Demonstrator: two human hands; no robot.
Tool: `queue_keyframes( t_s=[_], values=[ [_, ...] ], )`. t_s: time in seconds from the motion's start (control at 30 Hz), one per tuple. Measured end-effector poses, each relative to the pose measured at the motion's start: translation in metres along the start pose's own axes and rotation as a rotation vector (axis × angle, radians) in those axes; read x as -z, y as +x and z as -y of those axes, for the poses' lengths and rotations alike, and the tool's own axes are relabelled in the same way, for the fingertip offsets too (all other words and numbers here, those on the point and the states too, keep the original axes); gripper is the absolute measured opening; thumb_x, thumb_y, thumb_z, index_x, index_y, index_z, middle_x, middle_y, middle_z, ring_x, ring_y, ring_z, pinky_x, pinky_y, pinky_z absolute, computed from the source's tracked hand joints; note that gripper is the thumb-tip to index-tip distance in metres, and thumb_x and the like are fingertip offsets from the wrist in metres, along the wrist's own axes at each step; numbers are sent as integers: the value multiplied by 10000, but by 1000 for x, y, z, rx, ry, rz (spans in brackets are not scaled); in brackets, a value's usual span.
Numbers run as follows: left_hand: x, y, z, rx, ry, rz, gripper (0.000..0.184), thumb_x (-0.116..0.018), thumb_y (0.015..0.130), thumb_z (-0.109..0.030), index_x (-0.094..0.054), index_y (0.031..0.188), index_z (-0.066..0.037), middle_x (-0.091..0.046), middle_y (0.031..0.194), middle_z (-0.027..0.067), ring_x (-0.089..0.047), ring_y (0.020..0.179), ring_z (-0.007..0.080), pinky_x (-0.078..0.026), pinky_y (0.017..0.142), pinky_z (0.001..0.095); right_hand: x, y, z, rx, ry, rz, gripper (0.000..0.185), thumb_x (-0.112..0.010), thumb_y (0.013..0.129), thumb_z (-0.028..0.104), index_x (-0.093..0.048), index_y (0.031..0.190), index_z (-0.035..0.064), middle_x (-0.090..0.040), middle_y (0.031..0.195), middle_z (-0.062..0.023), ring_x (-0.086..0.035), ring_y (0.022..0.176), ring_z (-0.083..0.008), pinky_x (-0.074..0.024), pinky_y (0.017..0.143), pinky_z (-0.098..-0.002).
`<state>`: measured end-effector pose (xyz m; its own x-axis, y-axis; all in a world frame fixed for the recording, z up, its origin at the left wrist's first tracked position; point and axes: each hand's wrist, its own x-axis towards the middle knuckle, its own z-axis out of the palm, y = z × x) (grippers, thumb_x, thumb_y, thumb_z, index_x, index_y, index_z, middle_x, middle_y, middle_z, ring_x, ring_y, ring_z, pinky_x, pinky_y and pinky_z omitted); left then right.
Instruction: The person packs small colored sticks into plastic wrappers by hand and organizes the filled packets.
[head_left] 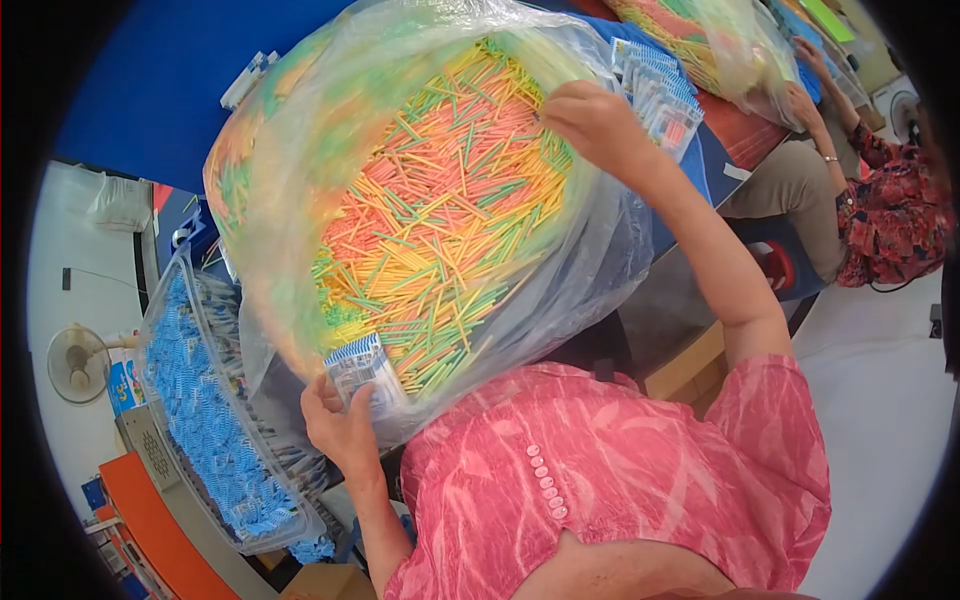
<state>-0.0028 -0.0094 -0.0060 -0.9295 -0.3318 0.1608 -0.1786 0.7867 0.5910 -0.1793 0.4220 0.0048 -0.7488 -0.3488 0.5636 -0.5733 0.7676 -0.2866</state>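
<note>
Probably a small packing workshop, though the curved view darkens at its edges. A huge plastic bag [285,200] of coloured sticks [450,190] stands at eleven o'clock, and a clear bin [285,533] heaped with blue packets [210,400] at eight; at three o'clock another person [888,220] sits beside a second bag [735,45], and a fan [80,362] shows at nine.

From my remote seat I make out a pink top [630,470] patterned with paler, leaf-like streaks. A line of small, round, shiny buttons [546,482] runs to the neckline [566,529]. The right sleeve [772,430] is short; left grip [342,422] and right grip [602,125] are bare.
</note>
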Motion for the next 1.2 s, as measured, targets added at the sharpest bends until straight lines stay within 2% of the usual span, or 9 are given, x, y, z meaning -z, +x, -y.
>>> queue_keyframes(
  t_s=[0.2, 0.43, 0.5, 0.57, 0.77, 0.9, 1.0, 1.1, 1.2],
  values=[
    [-5, 2, 20, 83, -222, 26, 365, -804, 671, -19, -606, 977, 2, -559, 836, -7, -476, 713, 77, -422, 631, 217, -55, 40, -28, -119, -207, 369, 218, -612, 795, 130, -628, 993, 41, -622, 993, -127, -609, 948, -334, -479, 804, -429],
    [-5, 3, 25, -12, -233, -122, 203, -751, 743, -15, -604, 880, 6, -522, 776, -4, -472, 700, 90, -404, 636, 221, -63, 41, -49, -24, -213, 395, 209, -626, 763, 107, -661, 964, 60, -630, 929, -137, -616, 911, -341, -491, 786, -435],
    [6, 4, 19, -200, -135, -60, 132, -704, 794, -8, -575, 815, 14, -496, 747, 23, -464, 692, 112, -395, 626, 245, -68, 34, -59, 52, -154, 353, 195, -640, 759, 103, -672, 948, 66, -629, 892, -140, -617, 871, -346, -495, 757, -440],
    [8, 4, 13, -168, -255, -68, 105, -675, 787, 20, -571, 791, 30, -492, 733, 90, -487, 666, 213, -414, 626, 305, -65, 34, -60, 93, -104, 332, 173, -642, 764, 91, -674, 932, 63, -629, 880, -140, -614, 827, -352, -495, 727, -436],
    [7, 6, 37, -46, -287, -40, 107, -612, 874, -32, -558, 819, 42, -499, 719, 112, -507, 689, 217, -403, 634, 309, -50, 43, -45, 14, -47, 333, 102, -639, 800, 76, -643, 881, 14, -616, 857, -147, -612, 793, -351, -485, 684, -403],
    [11, 8, 26, -126, -229, -21, 91, -608, 877, -29, -577, 825, 39, -524, 737, 123, -511, 679, 220, -403, 627, 313, -57, 41, -54, 84, -95, 297, 126, -669, 798, 101, -635, 852, -8, -607, 824, -145, -611, 733, -322, -481, 641, -361],
    [17, 5, 11, -106, -340, -51, 56, -602, 879, -10, -616, 859, 40, -566, 762, 105, -532, 681, 195, -437, 637, 297, -42, 45, -46, -167, 55, 261, 138, -697, 789, 103, -632, 790, -19, -606, 734, -91, -593, 618, -183, -455, 562, -299],
    [26, 2, -22, -62, -693, 137, 90, -602, 876, 23, -656, 947, 34, -630, 876, 103, -629, 879, 168, -517, 732, 276, -23, 45, -22, -358, 419, 90, 148, -691, 817, 98, -636, 729, -7, -644, 735, -12, -564, 588, -80, -438, 519, -248],
    [10, 15, -63, -359, -740, 414, 178, -619, 858, 22, -680, 1018, -26, -614, 1162, 164, -628, 1021, 244, -507, 837, 320, -11, 50, 41, -469, 904, 265, 142, -717, 796, 93, -644, 698, 22, -657, 758, -34, -565, 578, -62, -426, 475, -206]
  ],
)
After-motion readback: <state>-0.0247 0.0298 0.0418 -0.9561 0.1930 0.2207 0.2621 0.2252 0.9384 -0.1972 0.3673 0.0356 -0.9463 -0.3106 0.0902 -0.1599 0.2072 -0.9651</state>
